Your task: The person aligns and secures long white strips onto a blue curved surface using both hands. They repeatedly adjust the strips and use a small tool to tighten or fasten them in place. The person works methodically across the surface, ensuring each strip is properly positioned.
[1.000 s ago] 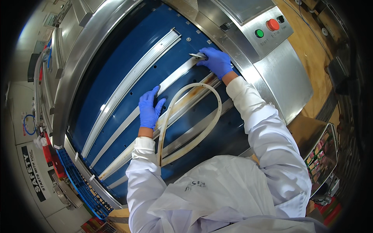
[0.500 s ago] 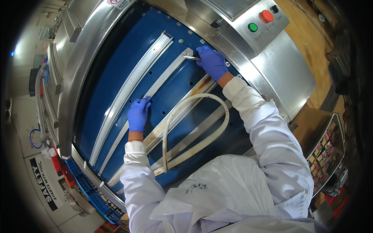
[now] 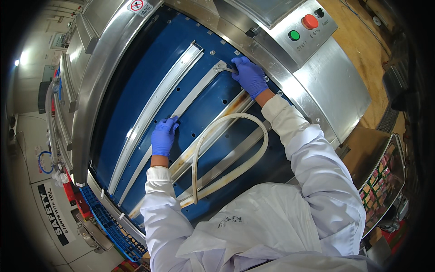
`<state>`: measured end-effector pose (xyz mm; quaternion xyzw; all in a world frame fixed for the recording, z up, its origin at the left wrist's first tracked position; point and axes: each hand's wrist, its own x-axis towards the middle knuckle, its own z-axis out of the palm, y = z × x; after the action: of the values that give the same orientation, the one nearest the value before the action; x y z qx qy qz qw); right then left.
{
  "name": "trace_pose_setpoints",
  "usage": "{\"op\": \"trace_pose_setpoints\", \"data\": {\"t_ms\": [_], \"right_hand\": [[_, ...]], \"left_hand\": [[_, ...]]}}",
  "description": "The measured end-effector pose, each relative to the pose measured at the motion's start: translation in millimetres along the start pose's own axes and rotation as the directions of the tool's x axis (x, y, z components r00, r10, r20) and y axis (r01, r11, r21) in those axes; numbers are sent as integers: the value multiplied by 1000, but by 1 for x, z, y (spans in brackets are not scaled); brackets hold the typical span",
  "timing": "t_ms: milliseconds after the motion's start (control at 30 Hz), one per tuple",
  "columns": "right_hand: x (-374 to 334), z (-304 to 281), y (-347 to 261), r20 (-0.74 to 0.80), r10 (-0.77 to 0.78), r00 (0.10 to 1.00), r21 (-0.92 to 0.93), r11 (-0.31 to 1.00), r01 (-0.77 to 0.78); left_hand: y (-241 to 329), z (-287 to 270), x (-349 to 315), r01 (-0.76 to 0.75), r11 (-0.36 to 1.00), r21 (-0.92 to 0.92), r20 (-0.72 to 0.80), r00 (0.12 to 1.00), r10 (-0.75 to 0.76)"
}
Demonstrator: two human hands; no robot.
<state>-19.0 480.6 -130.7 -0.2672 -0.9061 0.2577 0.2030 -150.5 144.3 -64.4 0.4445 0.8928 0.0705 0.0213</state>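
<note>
Thin flat metal strip (image 3: 197, 92) lies right of the channel rail (image 3: 156, 103). My left hand (image 3: 163, 136) pinches it midway; right hand (image 3: 250, 77) grips a slim metal tool (image 3: 230, 70) at its end. Probably light, springy, slick; hold both edges.

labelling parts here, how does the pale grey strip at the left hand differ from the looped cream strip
The pale grey strip lies stretched out; the looped cream strip curves back. The left hand touches the pale grey strip; neither hand touches the looped cream strip. The looped cream strip has brownish stains; the pale grey strip looks cleaner. Both are long.
</note>
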Motion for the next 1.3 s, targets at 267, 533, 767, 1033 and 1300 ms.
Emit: {"op": "trace_pose_setpoints", "data": {"t_ms": [267,533,767,1033,1300], "right_hand": [[1,-1,1,21,46,999,78,996,-48],[4,-10,1,157,-27,987,95,995,12],[4,-7,5,163,-21,986,149,989,-3],[2,3,14,82,-28,996,173,985,14],[2,5,-1,73,-39,997,184,983,25]], "left_hand": [[-3,-1,1,-13,1000,-14,47,999,14],[0,1,6,19,992,-128,26,1000,-15],[72,-2,89,-192,943,-273,-209,968,137],[143,24,187,103,880,-464,83,994,-72],[110,53,187,-97,736,-670,-227,971,-78]]}}
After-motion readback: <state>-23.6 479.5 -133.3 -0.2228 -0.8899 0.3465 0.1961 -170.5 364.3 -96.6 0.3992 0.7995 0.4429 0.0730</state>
